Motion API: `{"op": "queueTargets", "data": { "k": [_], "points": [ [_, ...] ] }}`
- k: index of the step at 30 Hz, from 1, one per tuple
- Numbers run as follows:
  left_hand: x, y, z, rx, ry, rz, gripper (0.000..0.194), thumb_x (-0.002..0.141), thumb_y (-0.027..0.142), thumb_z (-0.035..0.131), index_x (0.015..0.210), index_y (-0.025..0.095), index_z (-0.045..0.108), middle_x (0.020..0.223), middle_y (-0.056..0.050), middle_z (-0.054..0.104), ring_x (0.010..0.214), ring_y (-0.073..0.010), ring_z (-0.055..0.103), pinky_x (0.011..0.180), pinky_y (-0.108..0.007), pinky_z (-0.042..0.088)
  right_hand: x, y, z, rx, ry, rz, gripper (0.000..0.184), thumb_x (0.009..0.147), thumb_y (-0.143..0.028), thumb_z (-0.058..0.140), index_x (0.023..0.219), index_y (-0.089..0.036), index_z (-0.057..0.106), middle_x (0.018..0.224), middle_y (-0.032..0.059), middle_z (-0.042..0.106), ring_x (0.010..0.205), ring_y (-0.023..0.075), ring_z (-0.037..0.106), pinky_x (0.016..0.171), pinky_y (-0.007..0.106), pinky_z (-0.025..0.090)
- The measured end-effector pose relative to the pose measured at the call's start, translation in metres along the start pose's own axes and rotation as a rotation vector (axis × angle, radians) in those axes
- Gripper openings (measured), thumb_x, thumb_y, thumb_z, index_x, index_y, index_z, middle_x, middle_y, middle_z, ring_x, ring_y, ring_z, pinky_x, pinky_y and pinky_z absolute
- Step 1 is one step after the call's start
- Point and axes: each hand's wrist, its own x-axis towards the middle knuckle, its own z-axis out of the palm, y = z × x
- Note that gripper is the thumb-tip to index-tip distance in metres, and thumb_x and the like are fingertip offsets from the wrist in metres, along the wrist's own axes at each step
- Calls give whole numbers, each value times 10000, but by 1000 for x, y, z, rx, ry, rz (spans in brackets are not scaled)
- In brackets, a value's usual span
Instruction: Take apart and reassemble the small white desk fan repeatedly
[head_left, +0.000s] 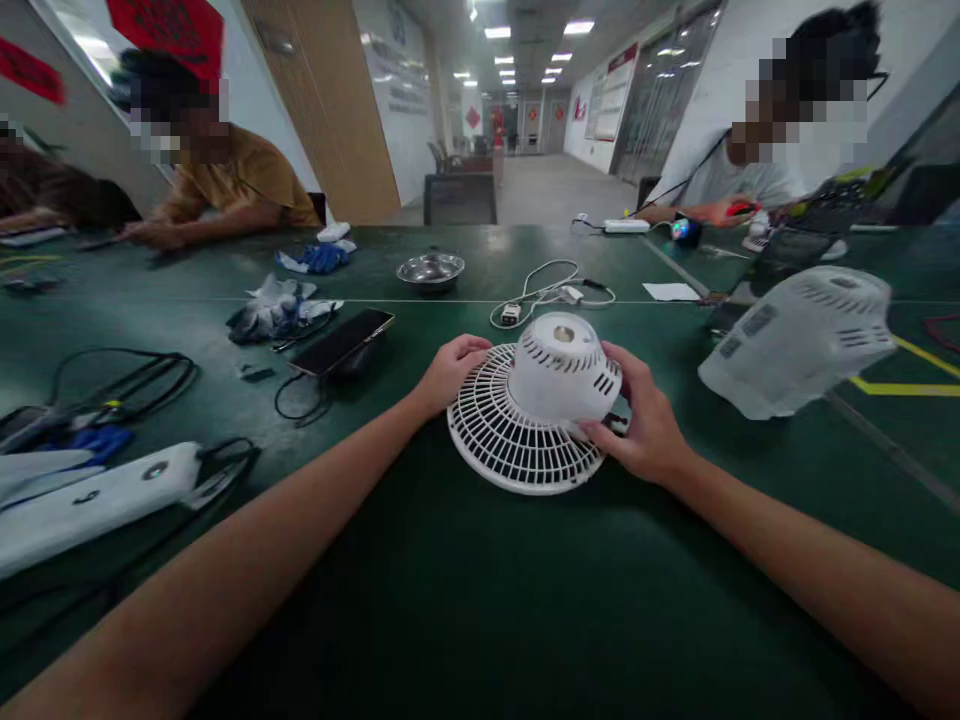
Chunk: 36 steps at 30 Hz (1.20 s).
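A white fan grille (517, 456) lies flat on the green table, with a domed white motor housing (559, 375) on top of it. The grille has radial slats around the housing, which is slotted near its crown. My left hand (454, 375) is closed on the grille's left rim, thumb side up. From the right, my right hand (646, 418) grips the motor housing, thumb at its lower front and fingers behind it. A small dark gap shows by the right thumb; its details are too small to make out. Behind the housing lies a white cable (536, 290).
To the right stands a translucent white fan part (806, 345). A phone (343, 340), a steel bowl (430, 269), gloves (315, 258) and crumpled wrapping (279, 308) lie left of centre. A white power strip (101, 500) with black cords is nearer. Other people sit across the table.
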Motion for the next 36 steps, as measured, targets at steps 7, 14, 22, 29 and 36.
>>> {"op": "queueTargets", "data": {
  "k": [7, 14, 22, 29, 36],
  "points": [
    [-18, 28, 2, 228, -149, 602, 579, 850, 481, 653, 1353, 210, 563, 1404, -127, 610, 1284, -335, 559, 1105, -536, 419, -3, -1, 1, 32, -7, 40, 878, 818, -448, 737, 1564, -307, 295, 1473, 128, 515, 1141, 337, 630, 911, 540, 594],
    [-20, 47, 11, 297, -305, 567, 729, 761, 543, 768, 1362, 188, 558, 1326, -159, 652, 1166, -351, 631, 987, -536, 514, 0, -3, -1, 27, -4, 29, 846, 831, -457, 721, 1563, -293, 328, 1446, 122, 553, 1169, 337, 624, 936, 543, 581],
    [-20, 51, 8, 368, -335, 609, 743, 681, 569, 824, 1276, 169, 626, 1233, -157, 688, 1097, -332, 655, 934, -519, 529, 0, -3, -5, 57, -16, -24, 837, 819, -482, 712, 1552, -274, 363, 1392, 125, 598, 1117, 326, 648, 883, 501, 588],
    [-22, 56, 10, 390, -326, 571, 703, 711, 582, 803, 1243, 156, 630, 1217, -160, 693, 1053, -308, 667, 890, -493, 556, 0, -2, -3, 66, -32, 37, 879, 789, -449, 759, 1552, -288, 354, 1439, 121, 564, 1153, 334, 635, 896, 501, 583],
    [-24, 59, 14, 410, -291, 594, 661, 714, 591, 800, 1180, 145, 653, 1172, -148, 709, 1030, -295, 672, 887, -478, 548, 0, -9, -3, 81, -46, 152, 910, 785, -459, 781, 1560, -336, 321, 1500, 98, 518, 1166, 345, 633, 965, 570, 556]
  ]
}}
